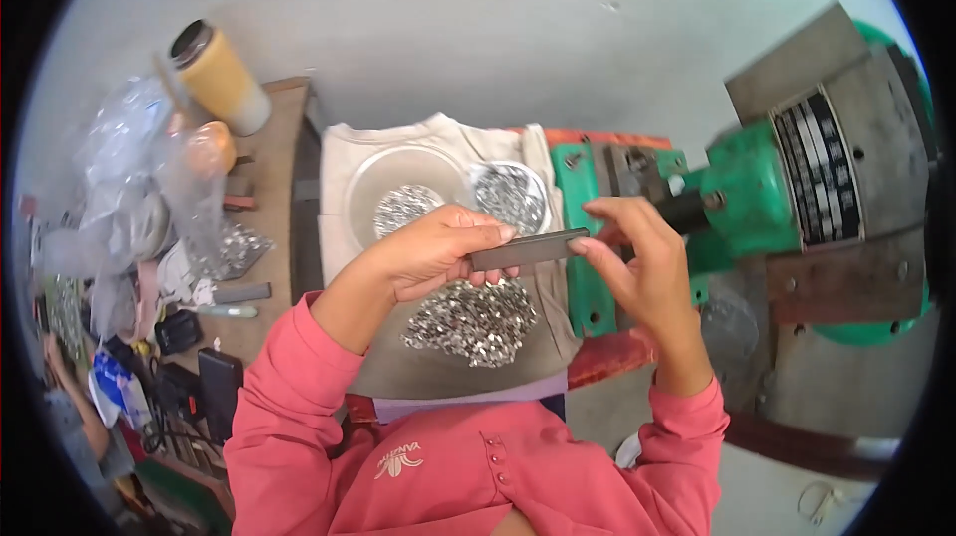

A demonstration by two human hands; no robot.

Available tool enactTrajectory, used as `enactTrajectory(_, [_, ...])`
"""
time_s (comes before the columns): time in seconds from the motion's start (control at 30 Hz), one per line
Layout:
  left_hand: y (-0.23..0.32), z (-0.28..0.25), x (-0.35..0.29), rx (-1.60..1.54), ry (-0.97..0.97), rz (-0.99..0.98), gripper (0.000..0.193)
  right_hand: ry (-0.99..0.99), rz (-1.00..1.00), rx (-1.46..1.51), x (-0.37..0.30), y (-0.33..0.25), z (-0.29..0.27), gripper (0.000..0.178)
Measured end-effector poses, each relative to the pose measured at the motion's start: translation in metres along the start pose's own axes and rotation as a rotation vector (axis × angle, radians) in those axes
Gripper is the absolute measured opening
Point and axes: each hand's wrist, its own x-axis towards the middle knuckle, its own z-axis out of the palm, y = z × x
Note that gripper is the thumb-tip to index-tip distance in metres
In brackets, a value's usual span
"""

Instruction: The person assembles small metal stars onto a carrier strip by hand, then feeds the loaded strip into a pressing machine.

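A grey rectangular bar (528, 252) is held level above the work table. My left hand (443, 249) grips its left part, with the thumb on top and the fingers underneath. At the bar's far right end is my right hand (642, 257), its thumb tip against the end and its index finger curved above, apart from the thumb. Below the bar, a heap of small shiny metal pieces (473, 325) lies on the table. Behind my left hand stands a round pale tray (368, 178) with more metal pieces, beside a smaller white bowl (510, 196) of them.
A green machine (742, 178) with a metal guard and plate stands at the right, its green base (588, 277) beside the heap. On the left bench are a yellow bottle (224, 78), plastic bags (129, 138), another grey bar (242, 292) and a black box (219, 382). Another person's arm (75, 392) shows far left.
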Motion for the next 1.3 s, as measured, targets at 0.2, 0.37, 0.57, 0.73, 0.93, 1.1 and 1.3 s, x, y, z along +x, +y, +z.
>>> enactTrajectory(0.2, [0.004,-0.021,-0.023,-0.044,0.158,0.078,0.029,-0.062,-0.492,-0.277,0.03,-0.022,0.032,0.035])
enactTrajectory(0.37, [0.009,-0.03,-0.031,-0.052,0.183,0.099,0.031,-0.006,-0.622,-0.244,0.044,-0.025,0.046,0.031])
enactTrajectory(0.57, [0.015,-0.053,-0.033,-0.046,0.249,0.11,0.03,0.2,-0.483,-0.063,0.043,-0.019,0.031,0.036])
enactTrajectory(0.73, [0.021,-0.066,-0.036,-0.025,0.281,0.119,0.029,0.214,0.093,0.708,0.033,-0.001,0.038,0.022])
enactTrajectory(0.93, [0.024,-0.072,-0.043,0.017,0.283,0.111,0.029,0.068,0.272,0.831,0.036,-0.002,0.043,0.037])
enactTrajectory(1.1, [0.025,-0.074,-0.048,0.049,0.258,0.098,0.03,0.02,0.373,0.908,0.049,0.011,0.051,0.024])
enactTrajectory(1.3, [0.023,-0.081,-0.051,0.031,0.267,0.091,0.03,-0.034,0.333,0.851,0.064,0.006,0.062,0.014])
